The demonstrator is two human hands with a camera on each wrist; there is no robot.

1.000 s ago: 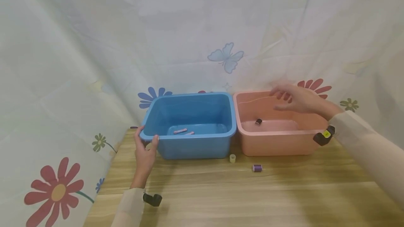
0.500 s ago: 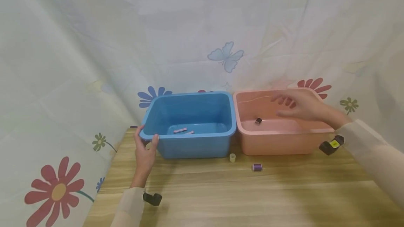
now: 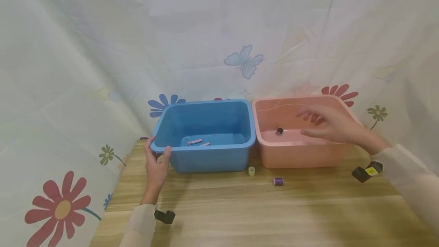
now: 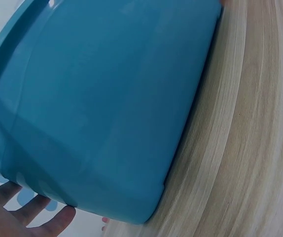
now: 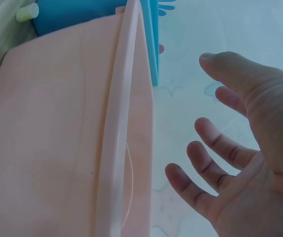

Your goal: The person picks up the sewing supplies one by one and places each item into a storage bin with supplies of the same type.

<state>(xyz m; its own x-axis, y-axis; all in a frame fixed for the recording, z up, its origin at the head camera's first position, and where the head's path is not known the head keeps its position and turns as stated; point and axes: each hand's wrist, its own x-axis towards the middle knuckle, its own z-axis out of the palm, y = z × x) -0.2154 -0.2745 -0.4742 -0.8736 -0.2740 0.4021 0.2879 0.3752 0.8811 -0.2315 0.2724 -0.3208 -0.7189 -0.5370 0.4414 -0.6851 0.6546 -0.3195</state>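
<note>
At its front left corner, a blue plastic basin (image 3: 209,159) is held by my left hand (image 3: 157,169), the thumb at the front rim and the fingers along the left side. In the left wrist view those fingers (image 4: 30,210) lie against the basin's wall. My right hand (image 3: 330,125) hovers over the pink basin (image 3: 302,157), fingers loosely bent and apart, holding nothing. A dark thread spool (image 3: 279,131) lies on the pink basin's floor. Inside the blue basin are two small pink strips (image 3: 194,142).
On the wooden table (image 3: 240,212), a purple thread spool (image 3: 278,181) lies in front of the pink basin. A small pale yellow spool (image 3: 252,171) stands by the blue basin's front right corner. Behind both basins hangs a flower-and-butterfly curtain (image 3: 192,48).
My right hand has drawn down and slightly right over the pink basin, toward its front. The left hand keeps its place on the blue basin.
</note>
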